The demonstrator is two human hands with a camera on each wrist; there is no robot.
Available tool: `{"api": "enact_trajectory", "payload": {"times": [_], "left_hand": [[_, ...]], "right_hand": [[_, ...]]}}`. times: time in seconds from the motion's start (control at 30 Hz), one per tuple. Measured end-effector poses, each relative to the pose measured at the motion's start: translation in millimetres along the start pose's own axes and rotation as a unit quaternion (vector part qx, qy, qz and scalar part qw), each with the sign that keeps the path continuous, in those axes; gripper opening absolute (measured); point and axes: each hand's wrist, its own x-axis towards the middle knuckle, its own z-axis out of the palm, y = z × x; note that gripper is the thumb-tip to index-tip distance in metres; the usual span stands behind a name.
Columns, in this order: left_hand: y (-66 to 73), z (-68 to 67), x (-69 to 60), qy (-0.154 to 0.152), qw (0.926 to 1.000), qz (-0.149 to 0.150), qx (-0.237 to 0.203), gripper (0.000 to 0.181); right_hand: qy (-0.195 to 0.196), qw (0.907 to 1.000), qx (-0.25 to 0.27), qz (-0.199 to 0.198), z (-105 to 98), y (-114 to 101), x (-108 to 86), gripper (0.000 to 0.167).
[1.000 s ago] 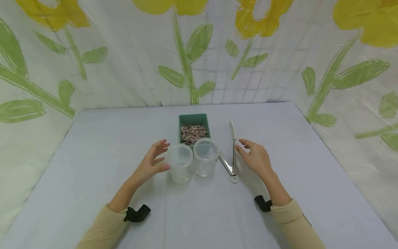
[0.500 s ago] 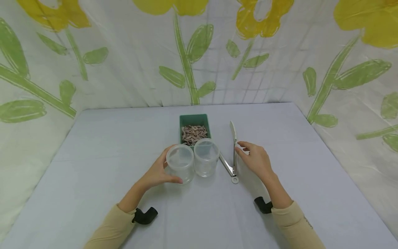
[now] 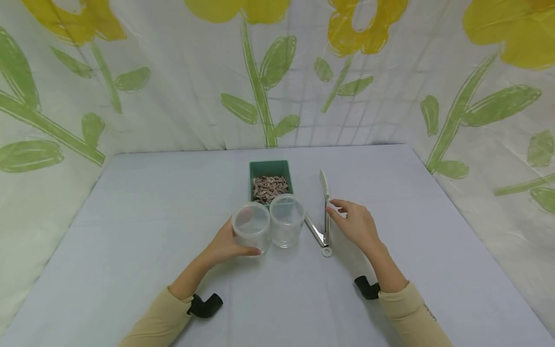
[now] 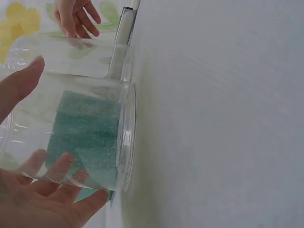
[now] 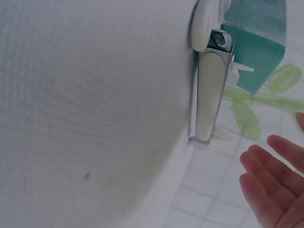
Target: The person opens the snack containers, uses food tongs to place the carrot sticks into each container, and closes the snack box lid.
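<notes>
Backdrop, head view: a white cloth with yellow flowers [image 3: 362, 29] and green leaves is hanging behind a white-covered table [image 3: 130, 217].
Left hand, head view: the hand [image 3: 226, 246] is gripping the left clear jar [image 3: 251, 229], its thumb lying along the near side and its fingers wrapping round the outer side.
Change at the left jar: a second ago the hand was spreading beside it; now it is closing round the wall, which is suggesting that this jar is under control while it is standing upright in the same place.
Second jar, head view: the right clear jar [image 3: 287, 224] is standing just beside the first, in front of the green tub [image 3: 269, 167] that is holding brown pieces [image 3: 270, 188].
Right hand, head view: the hand [image 3: 357, 226] is hovering close beside the metal tongs [image 3: 327, 224], little changed, so the tongs are seeming not yet taken.
Jar wall, left wrist view: the thumb and fingers are bracketing the clear wall from opposite sides, and the tub's green is showing through; whether the base is touching the table, one cannot tell.
Tongs, right wrist view: they are lying on the table, while the right fingers [image 5: 268, 183] are staying loosely bent, apart from them and holding nothing.
</notes>
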Motion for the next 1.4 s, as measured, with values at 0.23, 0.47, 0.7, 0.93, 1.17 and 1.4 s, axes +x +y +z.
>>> {"api": "enact_trajectory", "payload": {"times": [0.23,0.47,0.7,0.93,1.17,1.4], "left_hand": [[8.9,-2.5,-4.8,0.04,0.9986,-0.002,0.036,0.082],[16.4,-5.1,-9.0,0.072,0.9943,0.023,0.075,0.077],[23.6,-1.1,-13.4,0.107,0.9847,0.086,0.107,0.082],[37.9,4.5,-22.9,0.153,0.959,0.146,0.189,0.084],[47.7,11.7,-31.0,0.194,0.9269,0.179,0.267,0.085],[50.7,14.2,-40.1,0.228,0.8911,0.239,0.311,0.085]], "right_hand": [[0.011,0.9992,0.038,-0.001,0.4,-1.0,-2.2,0.038],[0.049,0.9894,0.135,-0.023,-2.9,-10.9,-4.8,0.037],[0.056,0.9601,0.259,-0.09,-5.8,-32.0,-13.2,0.045],[0.044,0.9325,0.306,-0.187,-0.1,-59.1,-29.9,0.048],[-0.001,0.9232,0.324,-0.207,7.2,-89.6,-40.5,0.057],[-0.033,0.9312,0.323,-0.165,17.7,-117.8,-45.0,0.075]]}}
